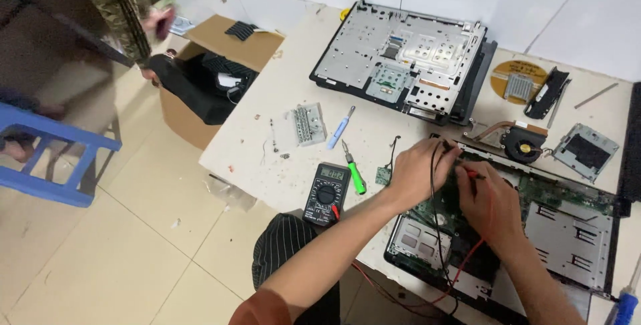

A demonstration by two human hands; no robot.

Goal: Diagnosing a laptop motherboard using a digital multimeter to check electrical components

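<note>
Both hands met over the open laptop base [567, 231] at the surface's [294, 91] right end. The left hand [417, 168] was curled around a black probe lead [437, 218], fingers pressed down onto the green board [554, 188]. The right hand [491, 201] pinched a red probe [475, 175], its tip touching the board just beside the left fingers. The red lead [461, 268] and the black one trailed back over the base's near edge towards the person.

Left of the hands lay a small green circuit piece [382, 175], a green-handled screwdriver [354, 170] and a black multimeter [327, 193] near the surface's edge. Farther off were a blue tool [340, 128] and a grey bracket [309, 123]. Behind the hands sat a cooling fan [524, 145] with its copper pipe, and beyond it a stripped laptop shell [400, 58]. A yellow disc [517, 78] and a metal drive caddy [585, 150] lay to the right.

On the floor stood a cardboard box [200, 91] holding dark parts, with another person's hand [159, 21] above it and a blue stool [53, 165] nearby.
</note>
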